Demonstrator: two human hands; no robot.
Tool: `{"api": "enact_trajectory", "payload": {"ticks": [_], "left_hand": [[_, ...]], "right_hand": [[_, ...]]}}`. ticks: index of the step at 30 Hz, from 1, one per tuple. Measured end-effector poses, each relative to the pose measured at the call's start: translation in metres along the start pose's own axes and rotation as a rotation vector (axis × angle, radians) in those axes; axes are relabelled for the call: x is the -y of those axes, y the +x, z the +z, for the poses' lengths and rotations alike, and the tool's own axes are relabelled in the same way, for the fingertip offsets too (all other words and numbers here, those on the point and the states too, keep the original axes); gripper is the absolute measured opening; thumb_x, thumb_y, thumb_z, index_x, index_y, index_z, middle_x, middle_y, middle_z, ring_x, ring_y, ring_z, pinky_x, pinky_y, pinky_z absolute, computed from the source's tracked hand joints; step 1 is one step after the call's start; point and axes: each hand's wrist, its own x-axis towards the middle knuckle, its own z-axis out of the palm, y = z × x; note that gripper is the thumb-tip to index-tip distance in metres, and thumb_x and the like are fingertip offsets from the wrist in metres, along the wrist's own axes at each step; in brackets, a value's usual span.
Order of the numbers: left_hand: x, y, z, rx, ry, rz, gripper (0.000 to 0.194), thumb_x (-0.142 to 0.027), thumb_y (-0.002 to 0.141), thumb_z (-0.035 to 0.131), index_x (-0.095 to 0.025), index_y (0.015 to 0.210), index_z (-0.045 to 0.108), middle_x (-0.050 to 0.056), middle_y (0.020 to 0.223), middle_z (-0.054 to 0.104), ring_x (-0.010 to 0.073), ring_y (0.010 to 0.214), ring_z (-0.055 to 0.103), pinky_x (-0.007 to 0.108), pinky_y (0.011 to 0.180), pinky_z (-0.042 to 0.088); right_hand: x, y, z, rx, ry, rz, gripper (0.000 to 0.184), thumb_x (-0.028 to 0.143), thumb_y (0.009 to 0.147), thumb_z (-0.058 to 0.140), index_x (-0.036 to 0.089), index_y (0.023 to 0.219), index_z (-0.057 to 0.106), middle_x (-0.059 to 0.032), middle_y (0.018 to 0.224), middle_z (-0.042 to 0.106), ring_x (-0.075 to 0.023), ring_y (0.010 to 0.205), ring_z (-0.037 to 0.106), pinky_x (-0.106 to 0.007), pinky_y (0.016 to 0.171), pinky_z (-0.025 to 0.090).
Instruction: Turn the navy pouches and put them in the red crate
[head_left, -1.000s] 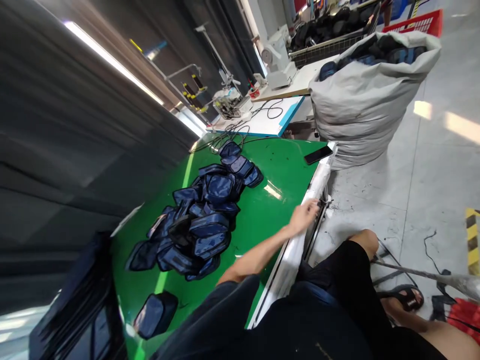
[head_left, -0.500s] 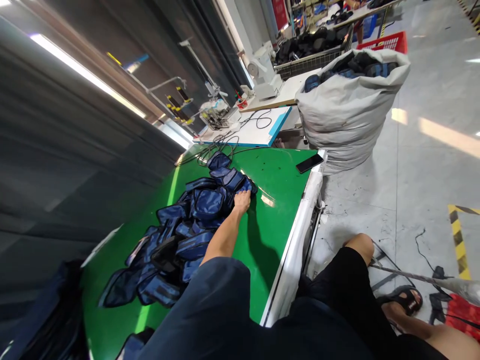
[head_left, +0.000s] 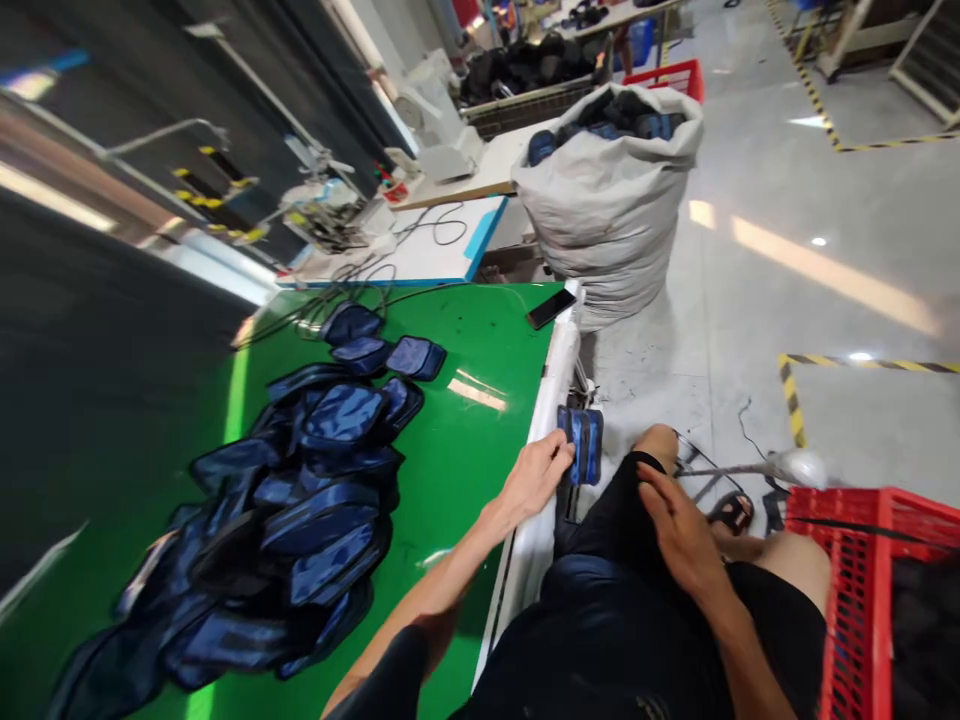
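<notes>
My left hand (head_left: 537,472) is closed on one end of a small blue camouflage pouch (head_left: 586,446) with dark trim, held out past the table's padded white edge. Over my lap, my right hand (head_left: 679,525) has its fingers extended and holds nothing; it is apart from the pouch. To the left, a heap of similar blue pouches (head_left: 341,415) lies on the green tabletop (head_left: 450,480). One pouch (head_left: 416,357) rests at the heap's far right end.
A black phone (head_left: 551,308) lies at the table's far corner. Beyond it stands a large white sack (head_left: 607,220) full of pouches. A red crate (head_left: 855,600) holding dark items is at my right. Cables and a sewing machine (head_left: 326,215) are at the back left.
My left hand has left the heap and moved right, carrying a pouch over the table edge. My right hand has come into view above my lap. The view has swung right.
</notes>
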Motion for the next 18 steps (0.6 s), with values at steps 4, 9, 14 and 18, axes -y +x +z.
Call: {"api": "enact_trajectory", "payload": {"ticks": [4,9,14,18], "left_hand": [[-0.035,-0.015,0.056,0.115,-0.301,0.018,0.041,-0.052,0.105,0.051,-0.025,0.074,0.048,-0.002,0.070,0.052,0.0181,0.071,0.048,0.032,0.072,0.036],[-0.046,-0.012,0.110,0.192,-0.417,-0.053,0.041,-0.055,0.104,0.056,-0.024,0.078,0.048,-0.004,0.074,0.047,0.0173,0.074,0.043,0.032,0.072,0.034],[-0.057,-0.007,0.143,0.246,-0.467,0.012,0.046,-0.063,0.106,0.057,-0.021,0.087,0.059,-0.001,0.083,0.053,0.0172,0.080,0.045,0.032,0.075,0.039],[-0.056,-0.013,0.148,0.333,-0.307,0.063,0.045,-0.063,0.107,0.057,-0.023,0.085,0.063,-0.002,0.074,0.050,0.0166,0.069,0.039,0.035,0.067,0.035]], "right_hand": [[0.038,0.000,0.015,-0.142,0.033,-0.059,0.065,0.074,0.113,0.040,0.021,0.128,0.076,-0.0178,0.132,0.078,-0.0325,0.123,0.072,-0.045,0.109,0.054],[0.018,-0.017,-0.009,-0.316,-0.188,-0.078,0.067,0.071,0.117,0.028,0.023,0.103,0.072,-0.0159,0.100,0.076,-0.0305,0.094,0.070,-0.042,0.090,0.050],[0.005,-0.031,-0.017,-0.426,-0.200,-0.092,0.065,0.071,0.117,0.031,0.024,0.102,0.072,-0.0149,0.097,0.076,-0.0315,0.094,0.071,-0.044,0.089,0.052],[-0.030,-0.046,-0.033,-0.523,-0.166,-0.010,0.061,0.073,0.114,0.037,0.026,0.104,0.076,-0.0163,0.101,0.079,-0.0336,0.096,0.074,-0.046,0.092,0.055]]}}
